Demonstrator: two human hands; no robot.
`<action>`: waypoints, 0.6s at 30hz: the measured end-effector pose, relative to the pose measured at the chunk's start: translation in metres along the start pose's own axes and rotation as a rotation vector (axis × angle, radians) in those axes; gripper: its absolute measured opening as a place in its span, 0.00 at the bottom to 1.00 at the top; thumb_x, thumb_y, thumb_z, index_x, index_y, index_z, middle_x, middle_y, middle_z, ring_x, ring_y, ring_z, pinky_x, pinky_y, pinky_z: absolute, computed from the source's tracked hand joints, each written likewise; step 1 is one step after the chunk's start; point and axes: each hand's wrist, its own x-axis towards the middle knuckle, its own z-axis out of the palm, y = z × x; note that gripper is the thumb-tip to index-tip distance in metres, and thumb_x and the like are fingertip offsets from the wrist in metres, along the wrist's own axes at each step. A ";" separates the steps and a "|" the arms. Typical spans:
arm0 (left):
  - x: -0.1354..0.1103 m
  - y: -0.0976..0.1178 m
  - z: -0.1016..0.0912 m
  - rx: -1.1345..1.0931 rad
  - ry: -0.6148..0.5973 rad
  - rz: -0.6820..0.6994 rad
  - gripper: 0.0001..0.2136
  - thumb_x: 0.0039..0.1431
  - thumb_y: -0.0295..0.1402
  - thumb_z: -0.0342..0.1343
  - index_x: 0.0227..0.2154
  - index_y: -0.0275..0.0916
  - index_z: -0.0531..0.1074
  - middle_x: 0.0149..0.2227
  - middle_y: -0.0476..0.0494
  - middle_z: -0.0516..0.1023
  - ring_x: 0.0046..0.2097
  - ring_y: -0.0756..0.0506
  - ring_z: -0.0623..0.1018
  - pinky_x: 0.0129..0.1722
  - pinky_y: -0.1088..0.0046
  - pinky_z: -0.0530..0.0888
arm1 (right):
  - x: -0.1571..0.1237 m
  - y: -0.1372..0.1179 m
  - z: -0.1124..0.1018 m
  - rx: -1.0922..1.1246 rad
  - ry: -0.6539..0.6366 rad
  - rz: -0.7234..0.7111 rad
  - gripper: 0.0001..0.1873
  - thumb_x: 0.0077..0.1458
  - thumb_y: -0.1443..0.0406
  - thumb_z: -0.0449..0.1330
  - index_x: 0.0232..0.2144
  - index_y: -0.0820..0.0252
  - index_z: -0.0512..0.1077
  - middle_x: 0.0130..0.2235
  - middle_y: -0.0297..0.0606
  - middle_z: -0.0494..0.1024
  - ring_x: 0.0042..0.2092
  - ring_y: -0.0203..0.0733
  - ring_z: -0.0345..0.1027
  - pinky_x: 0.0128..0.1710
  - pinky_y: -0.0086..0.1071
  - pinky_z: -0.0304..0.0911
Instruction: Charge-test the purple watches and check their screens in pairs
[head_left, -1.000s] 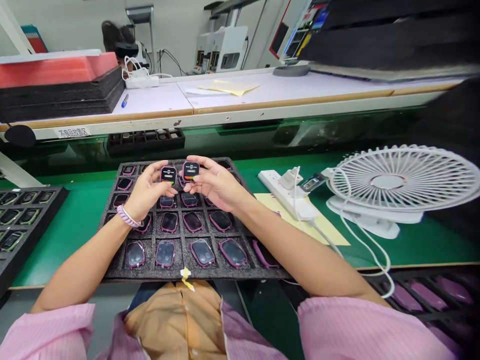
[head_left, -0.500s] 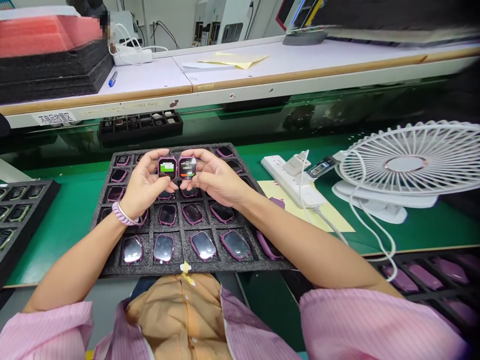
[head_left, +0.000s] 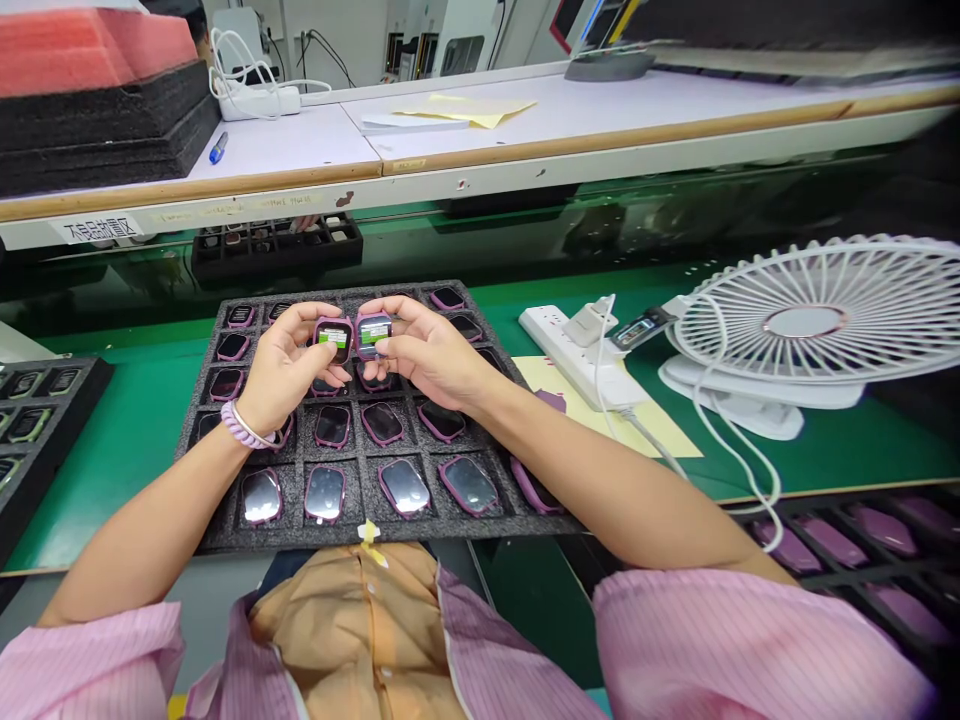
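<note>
A black foam tray (head_left: 360,470) with several purple-rimmed smartwatch bodies in its pockets lies in front of me on the green mat. My left hand (head_left: 281,370) pinches one watch body (head_left: 333,336) with a lit screen showing a green band. My right hand (head_left: 431,355) holds a second lit watch body (head_left: 373,333) right beside the first. Both watches hover side by side, almost touching, above the tray's far rows. A pale bead bracelet (head_left: 244,427) circles my left wrist.
A white desk fan (head_left: 817,325) and a white power strip (head_left: 581,365) with plugged chargers stand to the right on a yellow sheet. More black trays sit at the far left (head_left: 34,420), the near right (head_left: 862,550) and under the raised white shelf (head_left: 274,245).
Both hands have tilted the two watches so their screens face me more, with green bands now showing on both. The camera view has dipped slightly downward.
</note>
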 end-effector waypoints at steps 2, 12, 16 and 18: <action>0.000 0.000 0.000 -0.004 0.002 -0.007 0.20 0.48 0.32 0.64 0.45 0.37 0.69 0.35 0.51 0.78 0.24 0.49 0.82 0.24 0.76 0.82 | 0.000 0.000 0.001 0.004 0.009 0.014 0.25 0.50 0.65 0.69 0.49 0.60 0.67 0.35 0.30 0.78 0.30 0.37 0.76 0.29 0.25 0.71; 0.001 -0.004 -0.001 0.039 0.018 -0.007 0.17 0.51 0.38 0.67 0.40 0.38 0.70 0.30 0.52 0.78 0.20 0.50 0.79 0.18 0.79 0.78 | 0.001 -0.001 0.001 -0.015 0.080 0.038 0.25 0.54 0.57 0.73 0.46 0.61 0.68 0.33 0.31 0.78 0.25 0.35 0.74 0.23 0.23 0.68; 0.001 -0.004 -0.001 0.044 0.028 0.010 0.18 0.49 0.35 0.67 0.42 0.38 0.70 0.34 0.51 0.78 0.22 0.50 0.80 0.19 0.78 0.79 | 0.000 0.000 -0.001 -0.004 0.059 0.031 0.24 0.53 0.61 0.73 0.48 0.60 0.68 0.35 0.32 0.79 0.27 0.35 0.75 0.26 0.23 0.70; 0.001 -0.004 -0.001 0.047 0.028 0.026 0.19 0.49 0.34 0.67 0.43 0.38 0.70 0.36 0.51 0.78 0.23 0.51 0.81 0.21 0.78 0.80 | 0.000 0.000 -0.001 -0.002 0.049 0.025 0.24 0.52 0.63 0.72 0.48 0.60 0.68 0.36 0.32 0.79 0.28 0.36 0.76 0.26 0.23 0.71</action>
